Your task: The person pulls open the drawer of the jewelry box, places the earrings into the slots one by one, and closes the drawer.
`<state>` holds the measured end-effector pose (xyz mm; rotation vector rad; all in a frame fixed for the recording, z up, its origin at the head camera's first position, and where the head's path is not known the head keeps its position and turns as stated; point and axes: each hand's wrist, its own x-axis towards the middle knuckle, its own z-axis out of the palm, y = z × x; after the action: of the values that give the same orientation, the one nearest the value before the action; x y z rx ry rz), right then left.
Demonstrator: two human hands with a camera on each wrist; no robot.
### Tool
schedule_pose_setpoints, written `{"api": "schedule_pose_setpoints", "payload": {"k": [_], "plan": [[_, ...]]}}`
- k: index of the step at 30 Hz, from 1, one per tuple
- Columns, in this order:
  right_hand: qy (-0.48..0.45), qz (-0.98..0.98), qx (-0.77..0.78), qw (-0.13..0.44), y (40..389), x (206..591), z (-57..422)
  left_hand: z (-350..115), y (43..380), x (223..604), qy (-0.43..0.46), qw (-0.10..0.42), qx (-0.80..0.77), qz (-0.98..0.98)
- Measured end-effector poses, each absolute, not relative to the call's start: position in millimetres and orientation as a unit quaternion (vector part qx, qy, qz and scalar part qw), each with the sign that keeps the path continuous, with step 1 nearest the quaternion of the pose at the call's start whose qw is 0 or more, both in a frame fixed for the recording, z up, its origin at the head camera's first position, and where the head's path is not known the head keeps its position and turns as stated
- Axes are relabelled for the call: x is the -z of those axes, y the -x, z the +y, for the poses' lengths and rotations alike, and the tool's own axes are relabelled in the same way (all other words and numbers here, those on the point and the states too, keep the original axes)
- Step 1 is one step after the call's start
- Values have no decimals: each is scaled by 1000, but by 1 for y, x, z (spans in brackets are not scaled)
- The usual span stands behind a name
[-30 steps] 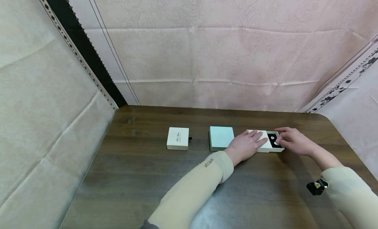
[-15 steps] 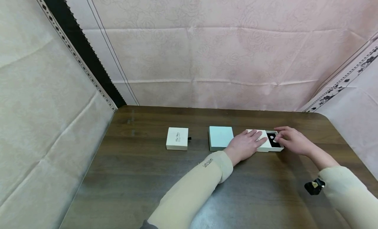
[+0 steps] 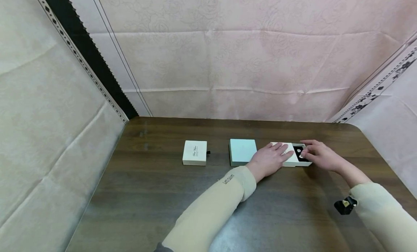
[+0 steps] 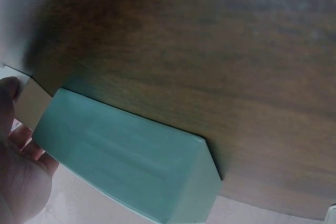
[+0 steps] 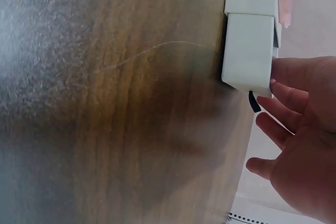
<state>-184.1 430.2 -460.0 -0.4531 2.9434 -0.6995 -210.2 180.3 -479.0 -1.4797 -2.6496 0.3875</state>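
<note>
My left hand (image 3: 268, 161) lies flat, fingers spread, over the white sleeve (image 3: 291, 162) of a jewellery box. The box's drawer (image 3: 304, 164) is slid out to the right and shows a black insert (image 3: 297, 156). One small silvery earring (image 3: 298, 150) sits in that insert. Beside it, my right hand (image 3: 320, 156) pinches a second small silvery earring (image 3: 301, 157) between thumb and index finger, low over the insert. From the right wrist view, the drawer (image 5: 248, 51) hides the fingertips' work; a black pull tab (image 5: 254, 102) hangs at its end.
A light teal box (image 3: 242, 150) stands directly left of the left hand, close by it in the left wrist view too. Farther left is a white box (image 3: 194, 152) with lettering and a black tab (image 3: 209, 152). Cloth (image 3: 228, 64) hangs behind the brown table (image 3: 146, 190).
The right hand's fingertips have shifted slightly left over the insert. The left hand keeps its place on the sleeve. The whole head view has drifted a little.
</note>
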Motion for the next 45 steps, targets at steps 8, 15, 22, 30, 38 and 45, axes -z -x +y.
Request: {"api": "schedule_pose_setpoints", "payload": {"k": [8, 15, 22, 30, 38, 45], "plan": [[158, 967, 200, 9, 182, 459, 428, 180, 211, 480, 485, 49, -127, -864], [179, 975, 130, -36, 182, 459, 424, 180, 210, 480, 486, 49, -128, -863], [169, 979, 90, -64, 179, 458, 421, 180, 211, 480, 484, 46, -133, -863], [166, 980, 83, -73, 180, 458, 418, 180, 210, 480, 486, 48, -136, -862], [170, 973, 117, -101, 179, 452, 424, 180, 210, 480, 485, 50, -133, -863], [140, 975, 149, -85, 179, 450, 440, 181, 210, 481, 484, 54, -129, -864]]}}
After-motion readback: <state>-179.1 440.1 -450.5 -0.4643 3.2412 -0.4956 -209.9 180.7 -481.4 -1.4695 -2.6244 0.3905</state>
